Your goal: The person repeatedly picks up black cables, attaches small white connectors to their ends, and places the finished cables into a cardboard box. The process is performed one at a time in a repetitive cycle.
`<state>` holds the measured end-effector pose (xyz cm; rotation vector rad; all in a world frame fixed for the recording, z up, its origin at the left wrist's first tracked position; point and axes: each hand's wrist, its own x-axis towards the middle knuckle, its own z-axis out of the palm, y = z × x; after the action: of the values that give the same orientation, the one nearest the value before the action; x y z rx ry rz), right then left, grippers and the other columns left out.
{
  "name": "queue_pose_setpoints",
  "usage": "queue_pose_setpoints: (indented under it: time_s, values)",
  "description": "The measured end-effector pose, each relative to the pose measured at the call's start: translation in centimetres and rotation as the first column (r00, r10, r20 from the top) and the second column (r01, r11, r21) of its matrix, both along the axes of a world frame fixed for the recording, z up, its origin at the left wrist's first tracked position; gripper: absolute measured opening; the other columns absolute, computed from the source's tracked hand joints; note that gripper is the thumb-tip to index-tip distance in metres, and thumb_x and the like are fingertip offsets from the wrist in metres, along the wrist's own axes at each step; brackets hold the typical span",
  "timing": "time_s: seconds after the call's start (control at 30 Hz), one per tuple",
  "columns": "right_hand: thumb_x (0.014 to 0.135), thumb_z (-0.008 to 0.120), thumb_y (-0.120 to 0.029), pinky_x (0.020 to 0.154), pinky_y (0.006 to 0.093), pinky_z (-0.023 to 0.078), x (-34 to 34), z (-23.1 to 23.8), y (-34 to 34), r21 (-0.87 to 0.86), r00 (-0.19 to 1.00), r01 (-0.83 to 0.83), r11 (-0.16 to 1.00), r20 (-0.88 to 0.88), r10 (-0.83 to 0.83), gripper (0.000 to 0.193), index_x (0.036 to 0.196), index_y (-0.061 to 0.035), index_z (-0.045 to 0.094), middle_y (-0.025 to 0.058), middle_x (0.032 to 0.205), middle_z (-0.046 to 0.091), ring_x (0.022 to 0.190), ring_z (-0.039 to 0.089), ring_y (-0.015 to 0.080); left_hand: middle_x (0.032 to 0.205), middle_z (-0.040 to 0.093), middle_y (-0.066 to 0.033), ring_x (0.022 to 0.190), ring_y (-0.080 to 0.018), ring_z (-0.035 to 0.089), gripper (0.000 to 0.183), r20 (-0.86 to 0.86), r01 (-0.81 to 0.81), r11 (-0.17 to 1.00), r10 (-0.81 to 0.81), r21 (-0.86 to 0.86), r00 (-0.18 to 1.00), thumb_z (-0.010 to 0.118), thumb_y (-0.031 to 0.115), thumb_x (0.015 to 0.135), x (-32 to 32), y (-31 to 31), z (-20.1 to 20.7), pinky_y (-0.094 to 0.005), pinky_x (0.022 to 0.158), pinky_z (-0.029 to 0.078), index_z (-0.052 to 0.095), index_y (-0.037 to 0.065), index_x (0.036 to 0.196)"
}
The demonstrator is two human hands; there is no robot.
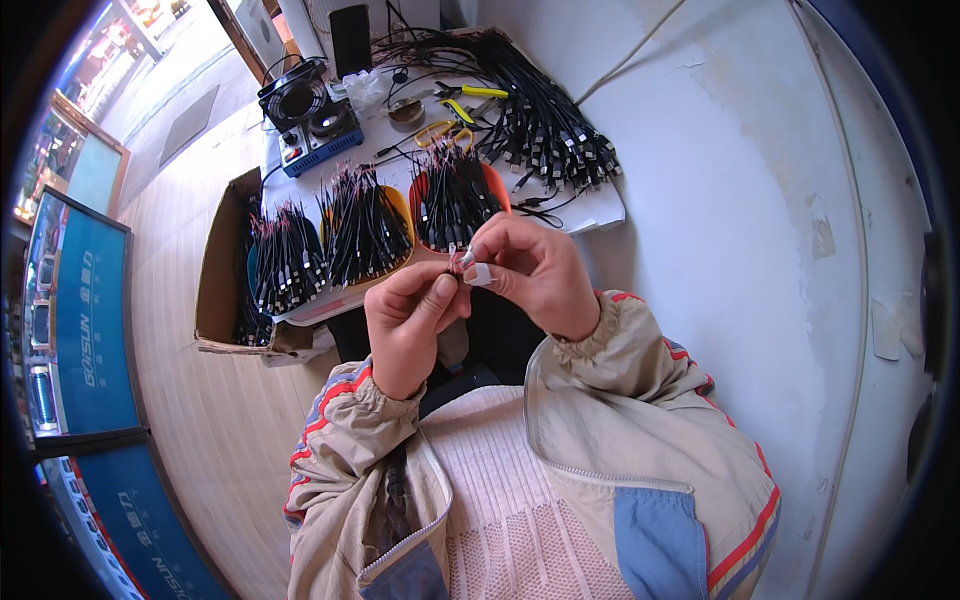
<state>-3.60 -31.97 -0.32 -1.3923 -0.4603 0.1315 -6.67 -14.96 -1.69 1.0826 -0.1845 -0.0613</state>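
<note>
In front of my chest, my hands meet fingertip to fingertip. My left hand (408, 318) is closed in a pinch on a thin black cable, most of it hidden by the fingers. Thin reddish and pale wires (459, 262) show at its end. My right hand (545, 278) is also closed, its thumb and forefinger pinching the wires. A white piece of tape or wrap (480, 274) is at the right thumb tip. Just beyond the hands, a red-orange bin (497, 186) holds upright black cables with bare red wire ends.
A yellow bin (404, 208) and a teal bin (252, 268) also hold cables. A cardboard box (212, 280) stands at left. On the table are a blue device with a fan (325, 148), yellow-handled pliers (482, 91), a round tin (406, 114) and a large cable bundle (550, 130).
</note>
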Motion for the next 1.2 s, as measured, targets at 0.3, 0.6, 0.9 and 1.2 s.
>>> queue_pose_setpoints:
  time_s: [0.3, 0.6, 0.9, 1.2]
  values:
    - [0.093, 0.062, -0.016, 0.066, 0.0188, 0.045, -0.2, -1.2, 0.2, 0.489, 0.768, -0.169, 0.856, -0.479, 0.425, 0.014, 0.101, -0.0057, 0.058, -0.0009, 0.089, 0.061, 0.078, 0.058, 0.0066, 0.077, 0.063, -0.0063, 0.061, -0.0065, 0.049, 0.015, -0.047, 0.160, 0.979, -0.167, -0.125, 0.985, 0.059, 0.005, 0.093, 0.0, 0.8, 0.0, -0.0175, 0.052, 0.034, 0.064, -0.007, 0.100]
    - [0.094, 0.062, -0.017, 0.061, 0.0172, 0.042, 0.2, -0.8, -0.2, 0.437, 0.762, -0.243, 0.866, -0.467, 0.449, 0.020, 0.108, -0.0070, 0.053, -0.0020, 0.089, 0.060, 0.076, 0.057, 0.0046, 0.074, 0.062, -0.0065, 0.063, -0.0085, 0.055, 0.015, 0.038, 0.159, 0.974, -0.167, 0.162, 0.985, 0.060, 0.005, 0.092, -0.4, 1.4, 0.7, -0.0167, 0.053, 0.039, 0.066, -0.007, 0.098]
    - [0.095, 0.057, -0.019, 0.063, 0.0250, 0.054, -0.6, -2.7, 1.0, 0.459, 0.799, -0.170, 0.872, -0.454, 0.394, 0.020, 0.107, -0.0065, 0.046, 0.0023, 0.100, 0.053, 0.074, 0.061, 0.0123, 0.075, 0.065, -0.0058, 0.065, -0.0066, 0.058, 0.015, -0.149, 0.159, 0.987, -0.154, 0.026, 0.977, 0.059, 0.004, 0.093, -0.4, 1.1, -0.2, -0.0150, 0.052, 0.039, 0.065, -0.006, 0.102]
    - [0.097, 0.056, -0.027, 0.068, 0.0216, 0.046, 1.3, -3.2, 0.5, 0.253, 0.871, -0.200, 0.947, -0.397, 0.290, 0.024, 0.106, -0.0075, 0.046, 0.0003, 0.093, 0.053, 0.074, 0.053, 0.0081, 0.073, 0.063, -0.0024, 0.063, -0.0035, 0.054, 0.014, -0.136, 0.154, 0.977, -0.134, 0.150, 0.982, 0.061, 0.007, 0.093, 0.4, 2.0, -0.7, -0.0157, 0.053, 0.038, 0.066, -0.005, 0.098]
